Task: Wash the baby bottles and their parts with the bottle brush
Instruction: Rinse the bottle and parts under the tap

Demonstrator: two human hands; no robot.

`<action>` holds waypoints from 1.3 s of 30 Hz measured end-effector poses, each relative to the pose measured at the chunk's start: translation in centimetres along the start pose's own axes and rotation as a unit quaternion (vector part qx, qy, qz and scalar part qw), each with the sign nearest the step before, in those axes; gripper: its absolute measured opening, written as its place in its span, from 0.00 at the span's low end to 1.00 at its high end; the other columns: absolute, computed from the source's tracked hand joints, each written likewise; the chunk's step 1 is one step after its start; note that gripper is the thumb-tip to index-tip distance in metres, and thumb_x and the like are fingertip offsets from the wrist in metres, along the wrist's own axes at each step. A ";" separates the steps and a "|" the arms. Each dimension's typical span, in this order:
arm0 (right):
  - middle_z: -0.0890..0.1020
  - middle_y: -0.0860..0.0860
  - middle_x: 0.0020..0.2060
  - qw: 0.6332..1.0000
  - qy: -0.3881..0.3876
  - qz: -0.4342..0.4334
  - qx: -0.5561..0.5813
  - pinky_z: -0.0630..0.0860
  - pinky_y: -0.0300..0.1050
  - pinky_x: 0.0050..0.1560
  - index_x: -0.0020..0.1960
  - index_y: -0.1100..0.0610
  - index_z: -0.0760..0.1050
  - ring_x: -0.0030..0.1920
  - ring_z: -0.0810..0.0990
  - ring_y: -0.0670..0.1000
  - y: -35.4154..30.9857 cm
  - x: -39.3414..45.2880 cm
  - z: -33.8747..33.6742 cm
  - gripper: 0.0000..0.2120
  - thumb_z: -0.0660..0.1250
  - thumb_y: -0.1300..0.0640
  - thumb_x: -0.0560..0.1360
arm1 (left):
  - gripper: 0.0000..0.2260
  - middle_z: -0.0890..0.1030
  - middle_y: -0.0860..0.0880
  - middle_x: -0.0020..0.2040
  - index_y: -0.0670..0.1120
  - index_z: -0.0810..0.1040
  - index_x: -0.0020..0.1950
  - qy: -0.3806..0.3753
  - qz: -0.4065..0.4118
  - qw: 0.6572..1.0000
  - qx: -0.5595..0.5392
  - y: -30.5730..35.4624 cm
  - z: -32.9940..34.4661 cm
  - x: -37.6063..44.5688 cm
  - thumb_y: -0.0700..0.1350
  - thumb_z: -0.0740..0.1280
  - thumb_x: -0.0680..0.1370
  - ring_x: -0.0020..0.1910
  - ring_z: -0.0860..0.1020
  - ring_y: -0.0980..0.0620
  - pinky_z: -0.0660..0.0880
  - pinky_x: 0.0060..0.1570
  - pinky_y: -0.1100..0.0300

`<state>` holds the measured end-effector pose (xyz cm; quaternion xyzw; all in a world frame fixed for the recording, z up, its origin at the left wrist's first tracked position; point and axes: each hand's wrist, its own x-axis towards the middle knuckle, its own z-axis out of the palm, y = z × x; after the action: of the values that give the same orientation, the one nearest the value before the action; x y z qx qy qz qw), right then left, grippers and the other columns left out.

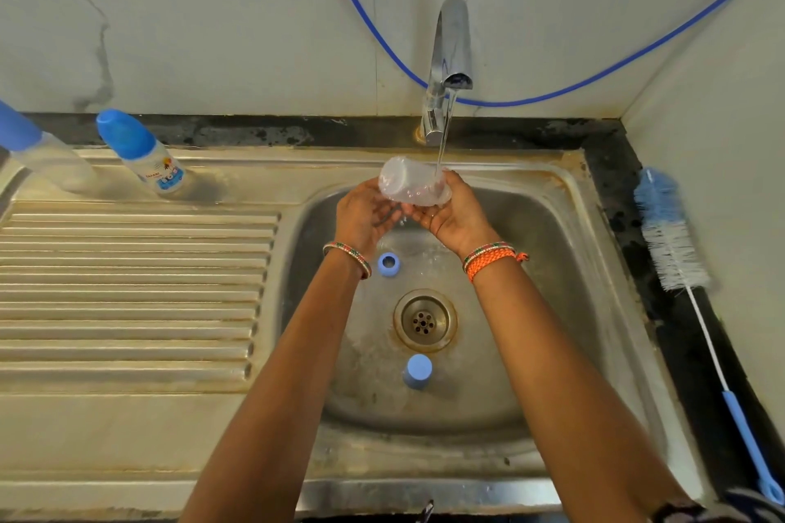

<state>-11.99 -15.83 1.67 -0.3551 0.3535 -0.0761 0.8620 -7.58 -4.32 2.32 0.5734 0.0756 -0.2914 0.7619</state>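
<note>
**Bottle under the running tap**

While water runs from the tap [451, 68], both hands hold a clear bottle [412, 182] on its side over the sink bowl [548, 251]. The left hand [364, 213] cups it from below with bent fingers. The right hand [456, 211] curls round its open end, where the thin stream lands. The bottle is see-through, with small reddish marks on it that are too blurry to read.

At 10 o'clock from the hands, a capped bottle [142, 153] stands on the ribbed draining board [127, 289]. It has a blue cap and a picture label with small red writing, too small to read. Another bottle with a blue cap [40, 153] sits at the far 9 o'clock edge, partly cut off.

Down in the bowl, a blue ring [388, 263] lies just beside the left wrist. A blue cap [418, 370] sits at 6 o'clock from the drain [424, 321]. The bowl floor around them is wet and open.

At 3 o'clock, the bottle brush [671, 242] lies on the dark counter strip between the sink rim and the wall, well apart from the hands. It has white and blue bristles and a blue handle. A blue hose [594, 83] hangs on the wall behind the tap.
</note>
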 end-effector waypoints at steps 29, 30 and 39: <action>0.79 0.51 0.58 0.839 0.070 -0.344 -0.416 0.75 0.35 0.49 0.62 0.56 0.73 0.55 0.76 0.47 0.6 -2.2 -1.2 0.21 0.73 0.55 0.72 | 0.18 0.70 0.42 0.69 0.43 0.69 0.70 -0.012 -0.098 0.992 0.080 -2.9 -1.9 1.2 0.46 0.55 0.82 0.68 0.69 0.42 0.71 0.60 0.49; 0.79 0.51 0.58 0.835 0.072 -0.349 -0.419 0.75 0.36 0.50 0.62 0.56 0.73 0.55 0.77 0.47 0.8 -2.1 -1.2 0.21 0.73 0.55 0.72 | 0.17 0.71 0.42 0.69 0.43 0.70 0.69 -0.007 -0.098 0.992 0.078 -2.9 -2.1 1.2 0.46 0.55 0.82 0.68 0.70 0.42 0.71 0.60 0.49; 0.79 0.51 0.56 0.825 0.068 -0.341 -0.446 0.73 0.37 0.52 0.62 0.57 0.72 0.52 0.75 0.45 2.1 -1.6 -1.6 0.20 0.72 0.58 0.72 | 0.16 0.72 0.43 0.68 0.44 0.72 0.67 -0.006 -0.094 0.992 0.081 -2.7 -2.4 1.1 0.46 0.55 0.82 0.66 0.71 0.44 0.72 0.62 0.48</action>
<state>-14.48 -14.55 0.35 -0.7925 0.2632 -0.2232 0.5028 -7.61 -3.00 -1.20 0.6219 0.1006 -0.3702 0.6827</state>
